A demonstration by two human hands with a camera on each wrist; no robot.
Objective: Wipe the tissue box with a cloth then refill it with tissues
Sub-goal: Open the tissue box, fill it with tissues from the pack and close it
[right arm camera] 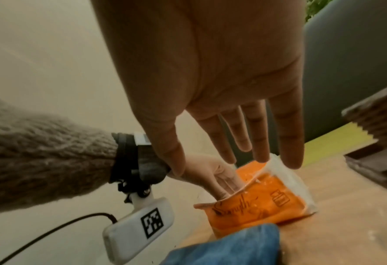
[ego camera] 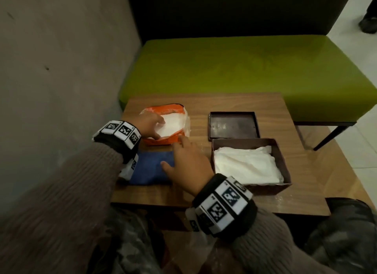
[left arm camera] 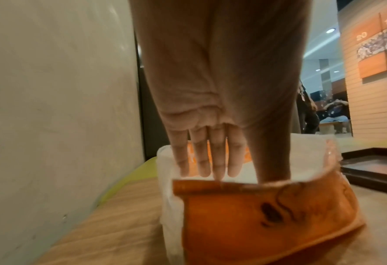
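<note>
Both hands work the orange pack left of centre on the desk, left hand straight-fingered inside it, right hand spread open alongside; its tissues, judged light, limp and tearable, want pinching as a stack for the tissue box at right.

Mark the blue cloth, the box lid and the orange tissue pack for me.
blue cloth (ego camera: 146,167), head view, bare middle of the folded fabric.
box lid (ego camera: 234,126), head view, its dark inner face.
orange tissue pack (right arm camera: 255,209), right wrist view, printed orange side.

Glossy orange plastic pack; blue cloth; woodgrain table; box maybe cardboard.
</note>
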